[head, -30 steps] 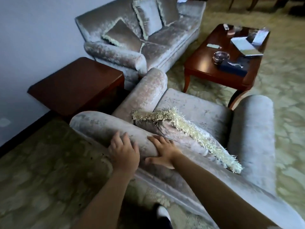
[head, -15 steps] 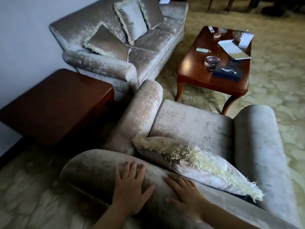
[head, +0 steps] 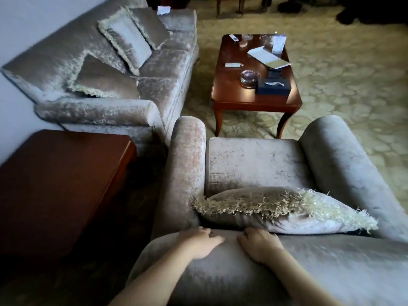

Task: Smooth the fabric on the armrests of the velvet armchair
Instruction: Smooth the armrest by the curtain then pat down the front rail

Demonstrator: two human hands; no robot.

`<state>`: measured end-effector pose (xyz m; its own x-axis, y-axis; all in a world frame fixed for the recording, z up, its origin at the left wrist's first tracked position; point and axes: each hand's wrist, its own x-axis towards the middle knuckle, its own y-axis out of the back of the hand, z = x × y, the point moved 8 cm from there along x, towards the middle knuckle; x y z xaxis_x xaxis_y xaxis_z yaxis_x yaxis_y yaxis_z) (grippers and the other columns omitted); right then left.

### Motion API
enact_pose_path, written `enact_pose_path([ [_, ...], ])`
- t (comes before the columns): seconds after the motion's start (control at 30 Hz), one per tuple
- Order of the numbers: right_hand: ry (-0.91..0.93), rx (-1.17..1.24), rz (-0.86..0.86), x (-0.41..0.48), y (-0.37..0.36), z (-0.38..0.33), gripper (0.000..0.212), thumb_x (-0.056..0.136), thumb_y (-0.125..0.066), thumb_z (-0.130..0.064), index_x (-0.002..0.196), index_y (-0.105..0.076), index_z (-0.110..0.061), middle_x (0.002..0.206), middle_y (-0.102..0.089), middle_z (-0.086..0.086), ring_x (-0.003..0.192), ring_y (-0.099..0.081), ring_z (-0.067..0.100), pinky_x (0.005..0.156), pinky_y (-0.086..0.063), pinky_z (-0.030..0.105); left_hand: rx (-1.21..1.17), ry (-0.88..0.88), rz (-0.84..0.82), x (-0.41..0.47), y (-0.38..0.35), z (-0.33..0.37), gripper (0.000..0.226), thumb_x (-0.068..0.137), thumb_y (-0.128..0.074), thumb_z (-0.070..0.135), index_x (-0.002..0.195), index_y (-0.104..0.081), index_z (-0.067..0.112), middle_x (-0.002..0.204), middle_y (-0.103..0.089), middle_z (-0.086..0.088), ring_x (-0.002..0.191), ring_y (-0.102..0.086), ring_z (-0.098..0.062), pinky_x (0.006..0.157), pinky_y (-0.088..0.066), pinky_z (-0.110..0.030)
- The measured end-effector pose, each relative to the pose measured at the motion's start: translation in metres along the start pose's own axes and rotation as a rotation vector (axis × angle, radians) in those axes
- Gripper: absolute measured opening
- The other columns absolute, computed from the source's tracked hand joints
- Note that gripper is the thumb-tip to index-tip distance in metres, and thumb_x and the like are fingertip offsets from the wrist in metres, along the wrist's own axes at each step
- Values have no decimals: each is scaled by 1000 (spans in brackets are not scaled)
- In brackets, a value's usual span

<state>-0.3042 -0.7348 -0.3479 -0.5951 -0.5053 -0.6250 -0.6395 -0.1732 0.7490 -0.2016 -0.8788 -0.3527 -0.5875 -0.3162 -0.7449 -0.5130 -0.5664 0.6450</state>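
Velvet, the grey roll-armed armchair (head: 254, 164) now fills the frame centre as both flat, released hands, left hand (head: 199, 242) and right hand (head: 259, 245), have slid along its backrest top at 6 o'clock, leaving both armrests likely unsmoothed.

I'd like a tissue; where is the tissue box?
The dark blue tissue box sits near the front right corner of the wooden coffee table, just right of the glass ashtray.
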Motion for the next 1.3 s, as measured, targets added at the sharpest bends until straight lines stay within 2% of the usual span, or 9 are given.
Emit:
enact_pose_path([
  [0.1, -23, 18, 5, 1, 1, -21, 50, 91, -34, -51, 123, -54, -18, 134, -56, 9, 122, -52, 27, 99, -37, 40, -90, 86, -41, 12, 12, -33, 79, 81, -30, 74, 142, -41, 24, 153, -32, -5, 136, -36, -28, 104, -30, -37],
  [0.27, 14, 55, -22, -3, -2, -37, 50, 90, -36, -55, 119, -56, -19, 133, -56, 10, 122, -52, 28, 97, -39, 39, -85, 115, -58, 15, 8, -46, 79, 80, -31, 73, 140, -45, 24, 152, -36, -7, 134, -39, -28, 108, -31, -39],
  [0.5, 52, 63, -68, -2, -5, -27, 53, 90, -35, -56, 120, -56, -18, 134, -55, 12, 122, -51, 30, 97, -39, 38, -128, 153, 60, 15, 12, -43, 74, 74, -36, 72, 126, -57, 24, 140, -50, -2, 123, -50, -26, 100, -38, -40],
  [0.67, 68, 80, -65, 1, -8, -25, 52, 90, -35, -54, 120, -56, -17, 132, -56, 13, 121, -52, 31, 97, -39, 38, -104, 203, 20, 23, 4, -47, 73, 76, -34, 71, 128, -55, 25, 143, -47, -3, 124, -47, -27, 102, -34, -42],
  [0.83, 80, 80, -56, 3, -10, -22, 54, 89, -38, -55, 123, -56, -18, 135, -53, 11, 124, -49, 30, 101, -36, 40, -84, 261, -37, 34, -4, -50, 75, 74, -31, 73, 134, -49, 33, 148, -41, 0, 132, -40, -27, 105, -28, -45],
  [1.07, 90, 75, -112, 16, -11, -16, 56, 88, -37, -58, 125, -55, -20, 137, -51, 8, 126, -47, 26, 102, -34, 38, -50, 262, -147, 61, -14, -49, 77, 75, -30, 74, 138, -45, 33, 149, -40, -3, 133, -39, -27, 108, -26, -46],
  [1.17, 78, 107, -102, 26, 3, -17, 54, 89, -38, -57, 121, -57, -18, 135, -54, 9, 124, -50, 27, 99, -37, 36, -38, 228, -157, 72, 3, -48, 76, 79, -29, 72, 140, -43, 29, 151, -37, -5, 135, -37, -28, 110, -27, -45],
  [1.3, 87, 136, -74, 34, 20, -31, 55, 90, -38, -55, 126, -55, -17, 137, -52, 10, 125, -49, 28, 101, -37, 35, -58, 193, -95, 84, 38, -62, 67, 86, -30, 66, 136, -49, 26, 148, -41, -8, 132, -41, -28, 109, -30, -43],
])
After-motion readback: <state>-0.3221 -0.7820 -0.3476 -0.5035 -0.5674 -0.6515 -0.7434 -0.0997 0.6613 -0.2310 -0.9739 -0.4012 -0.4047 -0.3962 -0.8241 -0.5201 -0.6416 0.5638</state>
